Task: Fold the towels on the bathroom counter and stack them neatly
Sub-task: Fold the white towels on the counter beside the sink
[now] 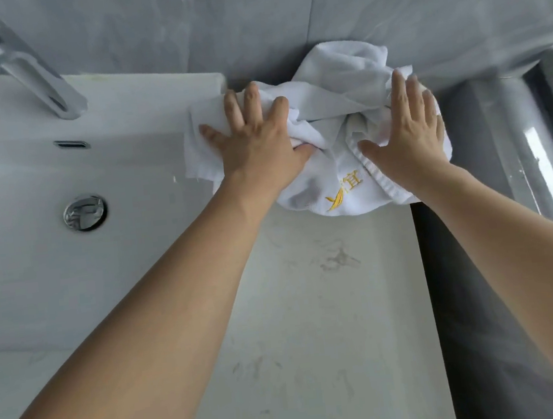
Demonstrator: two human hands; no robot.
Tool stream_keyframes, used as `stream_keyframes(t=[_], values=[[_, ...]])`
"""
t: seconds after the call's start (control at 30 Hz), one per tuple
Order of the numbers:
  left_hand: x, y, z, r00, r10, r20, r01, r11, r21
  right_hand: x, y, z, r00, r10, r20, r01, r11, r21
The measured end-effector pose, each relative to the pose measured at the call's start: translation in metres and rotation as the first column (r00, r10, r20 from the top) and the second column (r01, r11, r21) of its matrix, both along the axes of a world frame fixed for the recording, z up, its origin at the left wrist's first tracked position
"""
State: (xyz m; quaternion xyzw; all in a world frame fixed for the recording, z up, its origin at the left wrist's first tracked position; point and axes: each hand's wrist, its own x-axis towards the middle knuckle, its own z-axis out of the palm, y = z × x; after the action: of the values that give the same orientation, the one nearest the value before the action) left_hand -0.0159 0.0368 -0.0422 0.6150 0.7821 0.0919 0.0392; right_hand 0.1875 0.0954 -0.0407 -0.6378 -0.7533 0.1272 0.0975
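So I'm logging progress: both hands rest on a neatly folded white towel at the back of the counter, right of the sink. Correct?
Not quite. The head view shows the white towel still crumpled, not folded. The rest holds: left hand and right hand rest on it, at the back of the counter, right of the sink.

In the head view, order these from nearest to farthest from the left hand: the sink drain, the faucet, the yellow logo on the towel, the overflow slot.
From the left hand:
1. Yellow logo on the towel, just to its lower right.
2. Overflow slot and sink drain, both to its left; too close to call.
3. Faucet, far upper left.
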Motion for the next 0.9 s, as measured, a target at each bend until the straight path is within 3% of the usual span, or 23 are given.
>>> stream_keyframes(t=[0.13,0.23,0.43,0.67,0.8,0.9], values=[[-0.003,0.005,-0.015,0.999,0.013,-0.032,-0.013,1.0,0.011,-0.007,0.017,-0.004,0.998,-0.056,0.03,0.055,0.998,0.029],[-0.001,0.004,-0.029,0.997,0.022,-0.071,-0.014,0.994,0.112,-0.011,0.03,-0.004,0.996,-0.045,0.078,0.04,0.997,0.065],[0.002,0.01,-0.042,0.99,0.059,-0.126,-0.029,0.974,0.227,-0.009,0.044,-0.022,0.998,0.06,-0.019,-0.058,0.994,0.096],[0.002,0.011,-0.054,0.982,0.035,-0.184,0.008,0.974,0.227,-0.015,0.038,-0.025,1.0,0.017,0.009,-0.018,0.992,0.124],[0.0,0.012,-0.048,0.991,0.003,-0.136,0.019,0.987,0.162,-0.011,0.035,-0.018,0.998,0.039,-0.047,-0.035,0.996,0.085],[0.0,0.01,-0.027,0.999,0.053,-0.006,-0.052,0.982,0.182,-0.008,0.028,-0.003,0.986,0.029,-0.165,-0.008,0.992,0.128]])
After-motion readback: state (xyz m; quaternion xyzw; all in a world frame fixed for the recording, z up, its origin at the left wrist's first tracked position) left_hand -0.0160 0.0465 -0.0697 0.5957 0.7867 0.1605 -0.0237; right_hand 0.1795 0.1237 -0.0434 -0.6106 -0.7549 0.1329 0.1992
